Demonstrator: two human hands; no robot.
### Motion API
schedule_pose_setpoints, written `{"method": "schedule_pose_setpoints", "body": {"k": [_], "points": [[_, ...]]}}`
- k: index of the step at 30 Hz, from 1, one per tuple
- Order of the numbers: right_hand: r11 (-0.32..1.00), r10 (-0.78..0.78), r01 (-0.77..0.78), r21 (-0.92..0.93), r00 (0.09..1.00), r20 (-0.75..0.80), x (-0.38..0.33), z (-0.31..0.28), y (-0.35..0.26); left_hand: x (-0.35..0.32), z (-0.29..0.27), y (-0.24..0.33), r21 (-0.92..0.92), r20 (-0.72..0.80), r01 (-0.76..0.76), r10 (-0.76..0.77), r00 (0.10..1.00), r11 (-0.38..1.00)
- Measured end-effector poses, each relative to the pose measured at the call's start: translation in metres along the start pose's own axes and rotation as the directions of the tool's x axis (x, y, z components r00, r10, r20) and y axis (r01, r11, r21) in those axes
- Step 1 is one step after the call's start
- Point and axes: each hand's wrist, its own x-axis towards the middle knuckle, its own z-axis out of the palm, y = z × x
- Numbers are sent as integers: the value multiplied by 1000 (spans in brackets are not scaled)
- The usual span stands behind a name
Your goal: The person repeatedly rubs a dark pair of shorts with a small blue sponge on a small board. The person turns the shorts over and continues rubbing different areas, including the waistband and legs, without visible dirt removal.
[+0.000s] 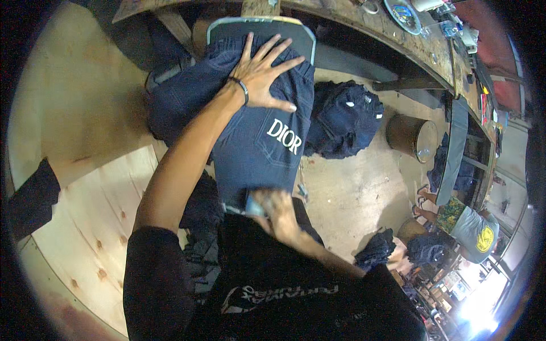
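Observation:
Dark blue jeans (250, 153) with white printed lettering on a back pocket lie stretched over a flat rounded board (263, 25). My left hand (263, 71), a dark band on its wrist, presses flat on the jeans near the board's far end with fingers spread. My right hand (274, 206), blurred, is at the near end of the jeans, closed around a small light blue object (254, 204) that touches the fabric. What that object is cannot be told.
A wooden table (85, 187) lies to the left. A heap of dark jeans (344, 119) sits on the floor to the right, beside a round metal bin (412, 136). A cluttered workbench (409, 40) curves along the top. Another person (463, 221) sits at the right.

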Motion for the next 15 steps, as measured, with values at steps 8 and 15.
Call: {"method": "schedule_pose_setpoints", "body": {"k": [8, 15], "points": [[997, -41, 43, 70, 999, -29, -12, -14, -23, -7, -12, 14, 148, -78, 87, -77, 994, 985], [978, -72, -56, -199, 811, -581, 145, -63, 72, -136, 13, 77, -338, -280, 625, -709, 648, 704]]}}
